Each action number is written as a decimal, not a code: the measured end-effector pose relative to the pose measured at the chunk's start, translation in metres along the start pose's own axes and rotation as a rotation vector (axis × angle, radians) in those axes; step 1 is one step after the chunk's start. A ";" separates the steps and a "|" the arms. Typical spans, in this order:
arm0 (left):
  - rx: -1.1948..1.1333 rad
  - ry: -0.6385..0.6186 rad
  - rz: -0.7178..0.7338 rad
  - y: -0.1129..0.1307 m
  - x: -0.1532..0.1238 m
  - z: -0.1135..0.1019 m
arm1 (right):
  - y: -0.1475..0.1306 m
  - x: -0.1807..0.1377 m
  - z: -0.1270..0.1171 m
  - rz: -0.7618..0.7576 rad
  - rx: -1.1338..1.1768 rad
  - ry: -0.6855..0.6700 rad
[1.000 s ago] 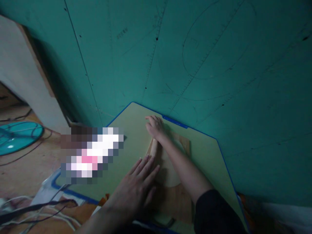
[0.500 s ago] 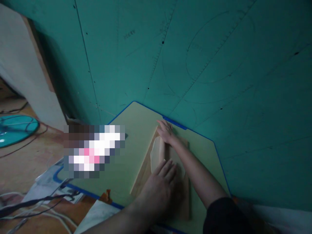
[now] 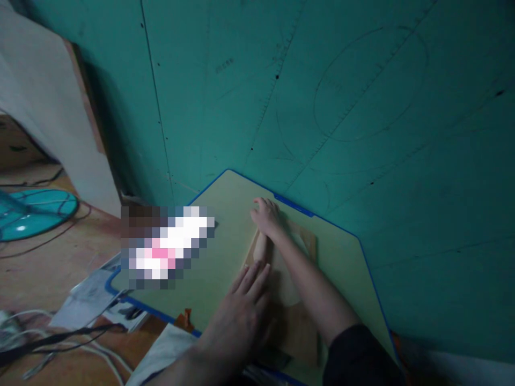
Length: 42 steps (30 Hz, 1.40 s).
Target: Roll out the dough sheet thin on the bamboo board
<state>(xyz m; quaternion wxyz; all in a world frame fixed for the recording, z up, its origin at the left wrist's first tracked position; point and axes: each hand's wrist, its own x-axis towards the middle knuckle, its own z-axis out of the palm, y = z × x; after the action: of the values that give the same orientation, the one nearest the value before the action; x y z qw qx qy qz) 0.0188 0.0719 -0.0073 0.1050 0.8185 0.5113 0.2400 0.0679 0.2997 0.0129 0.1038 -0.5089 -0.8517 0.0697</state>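
A pale wooden rolling pin (image 3: 261, 247) is seen lying on a thin sheet of pale dough (image 3: 286, 279), which is spread over a light brown wooden board (image 3: 300, 327). The board rests on a beige table top with a blue rim (image 3: 225, 214), toward its far right part. The left hand (image 3: 237, 316) is laid flat and open, fingers stretched out together, with the fingertips pressed on the near end of the rolling pin; nothing is clasped by it. The right hand (image 3: 267, 217) is placed palm down on the far end of the pin, fingers spread loosely over it rather than closed around it, and its forearm in a dark sleeve (image 3: 358, 356) crosses above the dough. A pixelated patch (image 3: 167, 246) is found on the left part of the table top. Behind the table, a teal panel marked with drawn lines and a circle (image 3: 362, 91) fills the far side. On the floor at the far left a round teal fan guard (image 3: 32, 212) is visible, and dark and white cables (image 3: 60, 343) lie at the near left.
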 end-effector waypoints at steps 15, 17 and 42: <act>0.123 -0.042 -0.047 -0.029 -0.018 -0.001 | -0.015 0.005 0.006 0.057 -0.017 0.018; 0.160 0.039 -0.097 -0.037 -0.027 0.000 | -0.029 0.009 0.006 -0.003 -0.028 -0.005; 0.369 0.009 -0.127 -0.025 0.027 -0.002 | 0.045 -0.073 -0.014 -0.204 0.015 -0.037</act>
<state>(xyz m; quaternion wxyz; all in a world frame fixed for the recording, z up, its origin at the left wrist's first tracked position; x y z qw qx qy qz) 0.0082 0.1070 -0.0080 -0.0340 0.7888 0.5979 0.1386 0.1428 0.2567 0.0083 0.0985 -0.4175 -0.9002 0.0744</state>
